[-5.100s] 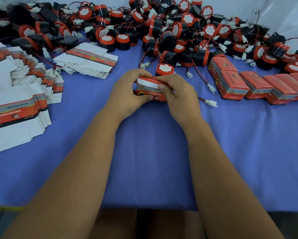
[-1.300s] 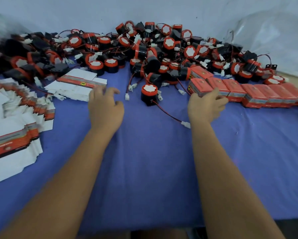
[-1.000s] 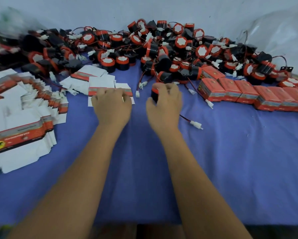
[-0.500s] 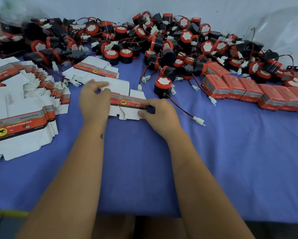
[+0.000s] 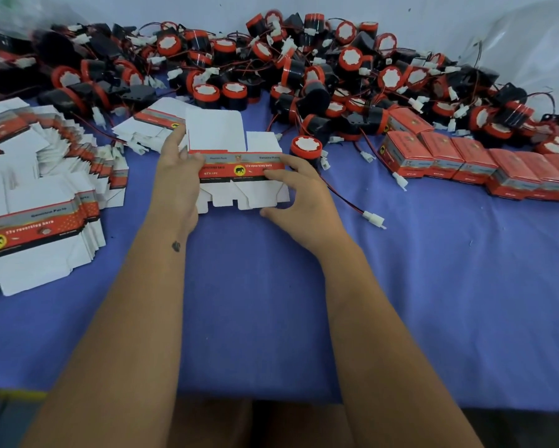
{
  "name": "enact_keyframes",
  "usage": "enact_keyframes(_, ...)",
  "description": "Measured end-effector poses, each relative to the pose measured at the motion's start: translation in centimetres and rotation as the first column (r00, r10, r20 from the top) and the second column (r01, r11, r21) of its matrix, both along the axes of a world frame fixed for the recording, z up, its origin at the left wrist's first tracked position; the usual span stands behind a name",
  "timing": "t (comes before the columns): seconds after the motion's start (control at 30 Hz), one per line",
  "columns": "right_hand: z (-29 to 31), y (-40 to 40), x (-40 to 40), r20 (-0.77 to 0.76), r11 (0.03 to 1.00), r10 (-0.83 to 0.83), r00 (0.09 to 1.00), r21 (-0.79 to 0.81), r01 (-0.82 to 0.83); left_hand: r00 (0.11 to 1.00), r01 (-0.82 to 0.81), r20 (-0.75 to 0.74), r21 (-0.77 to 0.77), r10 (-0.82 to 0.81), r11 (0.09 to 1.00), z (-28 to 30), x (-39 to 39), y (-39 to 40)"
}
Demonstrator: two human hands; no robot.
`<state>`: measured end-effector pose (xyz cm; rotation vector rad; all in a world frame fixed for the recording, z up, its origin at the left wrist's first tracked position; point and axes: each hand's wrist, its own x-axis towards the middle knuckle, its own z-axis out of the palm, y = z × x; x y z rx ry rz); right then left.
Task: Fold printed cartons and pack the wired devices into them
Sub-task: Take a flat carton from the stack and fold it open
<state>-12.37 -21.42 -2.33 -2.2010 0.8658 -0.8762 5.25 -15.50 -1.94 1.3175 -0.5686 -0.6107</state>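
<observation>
Carton blank (image 5: 241, 171): lay flat on the blue tablecloth (image 5: 433, 286) at centre, printed band up, white flaps (image 5: 215, 130) pointing far and near.
Handling: looked light, thin card, springy at the creases and easy to dent; best taken by its two short ends and squeezed inward to pop it square.
Left hand (image 5: 176, 176): clamped on the blank's left end, fingers curled over the far edge.
Right hand (image 5: 299, 189): fingers spread and fairly straight, pressing the blank's right end, thumb at the near flaps.
Device pile (image 5: 271, 66): a big tangle of black-and-red wired devices along the far edge, wires crossing everywhere; likely to snag when one is pulled.
Flat stack (image 5: 35, 195): fanned blanks at left, with a smaller stack (image 5: 152, 127) just beyond the left hand.
Packed cartons (image 5: 465, 163): a row of closed red boxes at right, well apart from the hands.
Next device (image 5: 305, 150): stood upright just beyond the right hand's fingers.
Its lead (image 5: 346, 202): trailed right and near to a white plug (image 5: 373, 218), right in the working path.
</observation>
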Motion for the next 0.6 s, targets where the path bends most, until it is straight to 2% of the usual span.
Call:
enact_keyframes(0.17,0.3,-0.5,-0.4,0.116,0.992,-0.103,0.988,0.082,0.094,0.992,-0.016,0.121,-0.038,0.02,0.999,-0.1,-1.4,-0.1)
enact_keyframes(0.3,0.5,-0.1,-0.3,0.255,0.985,-0.171,0.952,0.006,0.175,0.902,0.156,0.394,0.084,-0.177,0.984,-0.6,-2.8,-0.1)
enact_keyframes(0.43,0.6,0.2,0.1,0.329,0.98,-0.175,0.928,-0.03,0.196,0.821,0.308,0.46,0.142,-0.338,0.941,-0.7,-3.4,-0.1)
enact_keyframes(0.5,0.7,0.2,0.5,0.331,0.977,-0.176,0.927,-0.054,0.205,0.84,0.274,0.442,0.154,-0.314,0.949,-0.7,-3.6,-0.3)
enact_keyframes(0.6,0.7,0.4,0.9,0.322,0.977,-0.132,0.938,-0.119,0.178,0.884,0.137,0.426,0.156,-0.192,0.978,-0.6,-3.6,-0.5)
